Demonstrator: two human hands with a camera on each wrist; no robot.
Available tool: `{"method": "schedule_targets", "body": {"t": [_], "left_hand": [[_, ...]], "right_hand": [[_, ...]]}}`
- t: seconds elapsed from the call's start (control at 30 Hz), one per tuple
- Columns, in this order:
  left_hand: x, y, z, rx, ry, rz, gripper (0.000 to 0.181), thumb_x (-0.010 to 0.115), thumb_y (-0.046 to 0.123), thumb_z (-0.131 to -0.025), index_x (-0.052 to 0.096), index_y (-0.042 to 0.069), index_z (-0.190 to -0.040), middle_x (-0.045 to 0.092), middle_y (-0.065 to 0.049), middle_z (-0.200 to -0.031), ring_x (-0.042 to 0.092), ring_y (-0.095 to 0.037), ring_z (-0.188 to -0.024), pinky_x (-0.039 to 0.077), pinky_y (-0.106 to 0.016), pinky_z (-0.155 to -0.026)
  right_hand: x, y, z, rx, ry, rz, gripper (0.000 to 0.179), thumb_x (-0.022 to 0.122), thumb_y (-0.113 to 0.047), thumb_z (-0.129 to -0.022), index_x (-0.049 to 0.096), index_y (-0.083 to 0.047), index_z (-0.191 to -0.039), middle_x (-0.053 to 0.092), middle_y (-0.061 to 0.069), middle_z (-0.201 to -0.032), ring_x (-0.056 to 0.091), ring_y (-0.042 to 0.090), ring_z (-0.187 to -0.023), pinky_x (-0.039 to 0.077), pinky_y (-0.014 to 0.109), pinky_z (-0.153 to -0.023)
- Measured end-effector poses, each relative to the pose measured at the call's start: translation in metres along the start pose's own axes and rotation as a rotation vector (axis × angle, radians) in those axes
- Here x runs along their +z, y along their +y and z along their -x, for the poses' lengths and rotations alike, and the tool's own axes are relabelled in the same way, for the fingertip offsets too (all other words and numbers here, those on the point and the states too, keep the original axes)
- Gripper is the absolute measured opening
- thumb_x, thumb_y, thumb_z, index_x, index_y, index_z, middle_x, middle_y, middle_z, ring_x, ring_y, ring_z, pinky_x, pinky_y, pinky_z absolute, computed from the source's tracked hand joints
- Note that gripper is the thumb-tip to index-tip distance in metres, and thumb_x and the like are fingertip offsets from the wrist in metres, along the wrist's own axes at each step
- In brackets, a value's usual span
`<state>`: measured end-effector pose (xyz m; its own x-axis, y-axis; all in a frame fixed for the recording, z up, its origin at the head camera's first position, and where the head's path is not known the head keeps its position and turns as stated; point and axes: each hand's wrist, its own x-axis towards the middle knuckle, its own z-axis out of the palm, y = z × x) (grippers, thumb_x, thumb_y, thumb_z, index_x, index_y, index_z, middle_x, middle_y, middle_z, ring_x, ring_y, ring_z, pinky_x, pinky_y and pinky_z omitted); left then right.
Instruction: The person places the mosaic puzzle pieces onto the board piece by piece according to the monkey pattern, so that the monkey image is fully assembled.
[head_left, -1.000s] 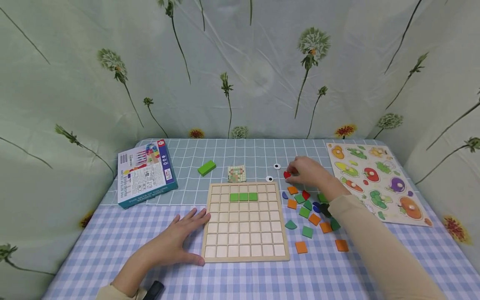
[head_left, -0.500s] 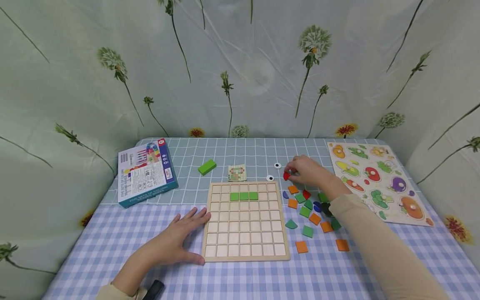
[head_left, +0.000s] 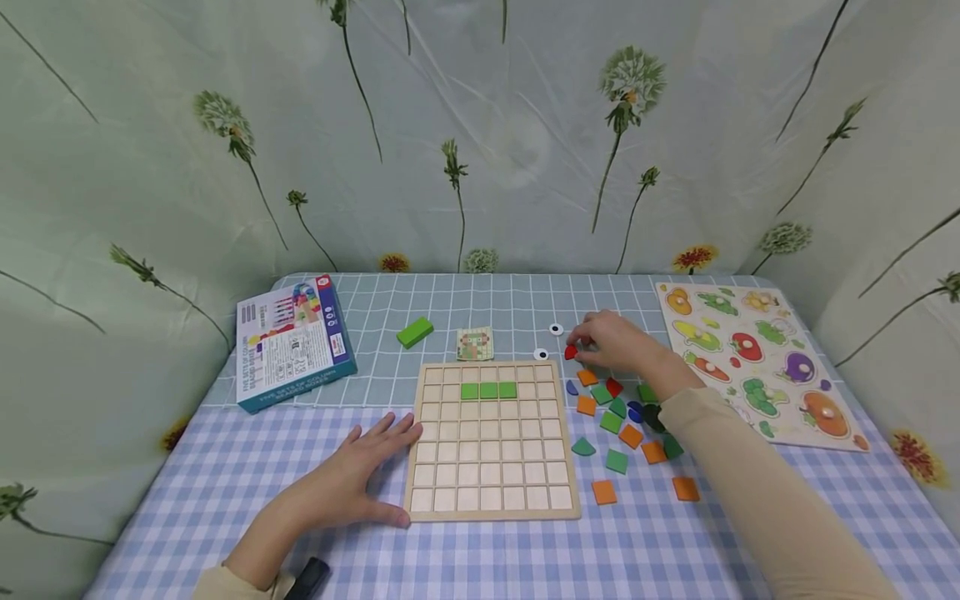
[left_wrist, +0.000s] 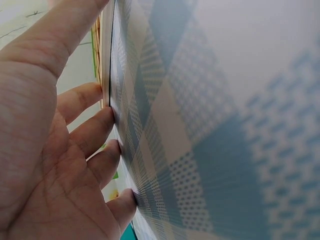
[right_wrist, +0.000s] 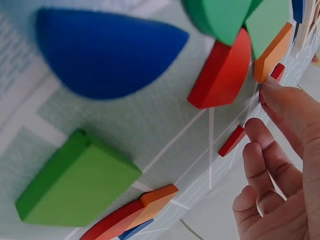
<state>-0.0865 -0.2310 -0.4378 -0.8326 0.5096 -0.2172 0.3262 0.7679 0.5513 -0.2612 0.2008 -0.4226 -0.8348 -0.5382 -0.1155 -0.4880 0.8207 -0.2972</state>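
A wooden grid board (head_left: 494, 516) lies in the middle of the head view, with a row of 3 green square tiles (head_left: 488, 390) in its upper part. My left hand (head_left: 352, 475) lies spread at the board's left side, its thumb and fingertips right at the edge. In the left wrist view that hand's fingers (left_wrist: 95, 127) reach the cloth and the board's side. Beyond the board's upper right corner, my right hand (head_left: 611, 340) pinches a small red piece (head_left: 571, 352) between thumb and fingers. The right wrist view shows this red piece (right_wrist: 278, 71) mostly hidden by the thumb.
Several orange, green, blue and red pieces (head_left: 611, 422) lie scattered right of the board. Two eye discs (head_left: 556, 329), a pattern card (head_left: 475, 343) and a green block (head_left: 415, 332) lie behind it. A box (head_left: 292, 343) stands left, a vegetable puzzle (head_left: 757, 367) right.
My right hand, with the red piece between its fingertips, has shifted very slightly left. My left hand keeps its place at the board.
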Motion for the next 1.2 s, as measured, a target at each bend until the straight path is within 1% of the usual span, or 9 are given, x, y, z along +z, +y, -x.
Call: {"method": "schedule_targets", "body": {"t": [0.3,0.53,0.67,0.77,0.9,1.0,1.13,1.2], "left_hand": [[0.0,-0.001,-0.001,-0.008,-0.005,-0.001,0.116,0.088,0.068,-0.074,0.04,0.022,-0.168,0.03,-0.005,-0.178,0.019,-0.043,-0.167,0.011,-0.083,-0.125],[-0.001,0.0,-0.001,-0.008,-0.004,0.002,0.115,0.089,0.067,-0.074,0.04,0.022,-0.168,0.03,-0.004,-0.178,0.018,-0.042,-0.167,0.011,-0.082,-0.125],[-0.001,0.001,-0.001,-0.012,-0.005,-0.003,0.115,0.089,0.067,-0.074,0.04,0.022,-0.168,0.03,-0.004,-0.178,0.018,-0.042,-0.167,0.011,-0.082,-0.125],[-0.002,0.002,-0.002,-0.012,-0.005,-0.004,0.115,0.089,0.066,-0.074,0.039,0.022,-0.168,0.03,-0.005,-0.178,0.018,-0.042,-0.167,0.011,-0.082,-0.125],[-0.003,0.002,-0.001,-0.008,-0.004,0.001,0.115,0.09,0.065,-0.074,0.04,0.021,-0.168,0.03,-0.005,-0.178,0.019,-0.043,-0.167,0.011,-0.082,-0.126],[-0.002,0.001,-0.001,-0.006,-0.002,0.001,0.115,0.09,0.065,-0.074,0.04,0.021,-0.168,0.03,-0.005,-0.178,0.019,-0.043,-0.167,0.011,-0.082,-0.126],[-0.002,0.002,0.0,-0.006,-0.001,0.006,0.115,0.09,0.065,-0.075,0.04,0.02,-0.168,0.03,-0.006,-0.178,0.019,-0.043,-0.167,0.01,-0.082,-0.126],[-0.002,0.001,0.0,0.004,0.004,0.003,0.115,0.09,0.065,-0.075,0.04,0.019,-0.168,0.031,-0.007,-0.178,0.02,-0.045,-0.166,0.011,-0.083,-0.124]], "right_hand": [[0.003,0.002,-0.001,0.029,-0.021,-0.001,0.03,0.078,-0.02,-0.1,0.077,-0.005,-0.125,0.071,0.009,-0.109,0.061,0.022,-0.095,0.061,0.041,-0.095],[0.003,0.002,-0.001,0.021,-0.009,-0.023,0.028,0.077,-0.02,-0.1,0.077,-0.005,-0.124,0.071,0.008,-0.108,0.061,0.021,-0.093,0.061,0.04,-0.091],[0.001,0.0,-0.001,0.022,-0.001,-0.052,0.028,0.076,-0.02,-0.101,0.076,-0.005,-0.124,0.072,0.008,-0.11,0.062,0.022,-0.095,0.062,0.042,-0.095],[0.0,-0.002,0.0,0.008,0.013,-0.061,0.027,0.077,-0.021,-0.1,0.076,-0.006,-0.124,0.073,0.008,-0.112,0.063,0.022,-0.097,0.062,0.044,-0.097],[-0.001,-0.007,0.0,-0.036,0.043,-0.061,0.028,0.078,-0.022,-0.099,0.077,-0.007,-0.122,0.075,0.007,-0.111,0.063,0.021,-0.096,0.062,0.043,-0.096],[-0.002,-0.015,-0.001,-0.057,0.05,-0.069,0.028,0.079,-0.024,-0.098,0.078,-0.006,-0.12,0.075,0.007,-0.109,0.064,0.021,-0.095,0.062,0.042,-0.094],[-0.003,-0.028,-0.004,-0.081,0.051,-0.062,0.027,0.08,-0.026,-0.098,0.078,-0.007,-0.117,0.076,0.007,-0.108,0.067,0.023,-0.098,0.063,0.043,-0.094],[-0.003,-0.033,-0.005,-0.102,0.052,-0.047,0.026,0.079,-0.027,-0.099,0.078,-0.008,-0.116,0.076,0.006,-0.109,0.069,0.024,-0.102,0.063,0.044,-0.096]]}}
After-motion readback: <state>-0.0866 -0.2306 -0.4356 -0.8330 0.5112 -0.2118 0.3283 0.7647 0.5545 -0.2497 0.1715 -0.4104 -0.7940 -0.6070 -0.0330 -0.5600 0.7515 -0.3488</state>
